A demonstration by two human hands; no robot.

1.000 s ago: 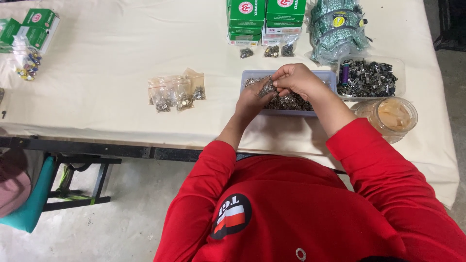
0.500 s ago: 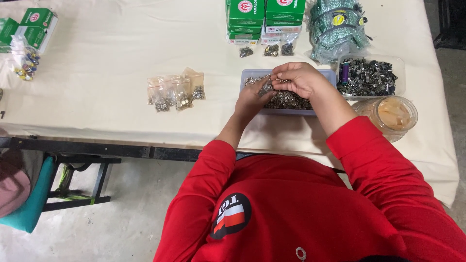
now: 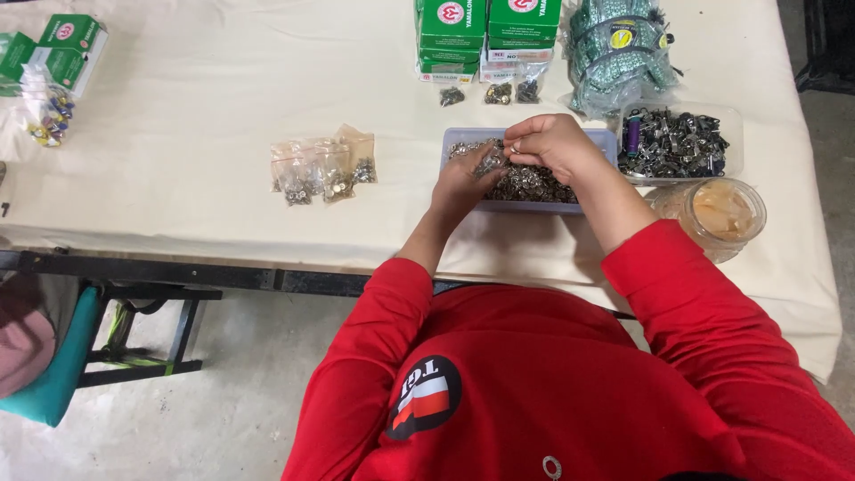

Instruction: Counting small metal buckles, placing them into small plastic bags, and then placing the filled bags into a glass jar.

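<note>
My left hand (image 3: 463, 181) holds a small clear plastic bag (image 3: 489, 163) over a pale rectangular tray (image 3: 525, 207) filled with small metal parts (image 3: 533, 185). My right hand (image 3: 550, 142) is above the same tray, its fingers pinched at the bag's mouth; whether parts are in them I cannot tell. Both arms wear red sleeves. Several small filled bags (image 3: 322, 166) lie on the cream tablecloth to the left of the tray.
A clear tub of darker metal pieces (image 3: 679, 142) and a round tub with a tan lid (image 3: 720, 212) stand at right. Green boxes (image 3: 485, 27) and a bundle of greenish packets (image 3: 619, 49) sit at the back. More green boxes (image 3: 53, 49) lie far left. A teal chair (image 3: 53, 374) is below the table edge.
Both hands stay over the tray with only small finger movements at the bag; nothing else has moved.
</note>
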